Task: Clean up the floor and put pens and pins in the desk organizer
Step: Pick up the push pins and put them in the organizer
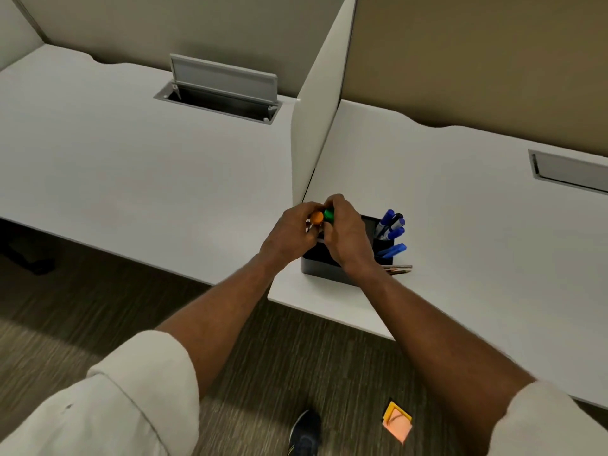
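**Currently gripping two markers above desk organizer**

Viewed from head height, looking down along two bare forearms w/ pale rolled sleeves (131, 406). Gripping an orange-capped marker (317, 217) in left hand (286, 233), fingers curled round barrel, cap pointing up. Gripping a green-capped marker (329, 214) in right hand (348, 240), fingers curled the same way, cap just beside the orange one. Pressed together knuckle to knuckle, both hands, over left part of a black desk organizer (317, 269). Can't tell whether anything else tucked into either fist; only a sliver of white visible btwn fingers.

Organizer placed near front-left corner of right-hand tabletop (460, 209), close to foot of a white divider panel (316, 126). Holding several blue pens (391, 225) in its right compartments, leaning out to the right. Lying flat on tabletop, just beside organizer's right wall: a couple of pencils (399, 268).

Left of divider: second tabletop (131, 153) w/ cable hatch (223, 83) flipped open at rear. Far right: another hatch (569, 171), shut.

Below tabletop edge: striped brown carpet floor (98, 307). Lying on floor, lower centre-right: orange and yellow sticky notes (397, 422), partly fanned. To their left: dark shoe (306, 432).
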The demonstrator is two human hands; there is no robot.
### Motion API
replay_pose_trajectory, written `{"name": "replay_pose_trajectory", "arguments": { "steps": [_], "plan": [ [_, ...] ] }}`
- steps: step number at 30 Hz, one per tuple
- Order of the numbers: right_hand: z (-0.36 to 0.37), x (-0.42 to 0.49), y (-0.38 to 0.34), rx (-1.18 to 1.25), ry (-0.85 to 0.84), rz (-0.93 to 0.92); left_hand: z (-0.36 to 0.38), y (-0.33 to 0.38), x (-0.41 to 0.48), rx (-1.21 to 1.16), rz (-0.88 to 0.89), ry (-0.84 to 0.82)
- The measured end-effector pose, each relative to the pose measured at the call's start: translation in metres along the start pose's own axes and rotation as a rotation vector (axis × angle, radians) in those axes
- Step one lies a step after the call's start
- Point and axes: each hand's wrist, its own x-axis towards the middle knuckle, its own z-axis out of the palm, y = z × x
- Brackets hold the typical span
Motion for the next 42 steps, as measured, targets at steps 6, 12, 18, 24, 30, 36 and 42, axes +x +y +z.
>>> {"name": "replay_pose_trajectory", "arguments": {
  "steps": [6,12,18,24,30,36,42],
  "plan": [
    [0.021,0.007,0.015,0.006,-0.033,0.063,0.011,-0.022,0.009,0.009,-0.038,-0.055],
    [0.029,0.010,0.024,0.021,-0.043,0.096,0.018,-0.031,0.014,0.002,-0.028,-0.025],
    [0.020,0.012,0.024,0.027,-0.011,0.057,0.016,-0.022,0.019,0.038,0.027,0.032],
    [0.011,0.017,0.022,0.037,0.026,0.029,0.004,-0.014,0.029,-0.012,0.019,0.073],
    [0.009,0.026,0.021,0.009,0.041,0.051,0.005,-0.017,0.023,-0.027,-0.037,0.019],
    [0.013,0.025,0.023,-0.024,0.006,0.059,0.008,-0.020,0.019,-0.017,-0.005,0.013],
    [0.012,0.012,0.021,-0.049,-0.022,0.069,0.009,-0.021,0.013,0.058,0.005,-0.009]
  ]
}}
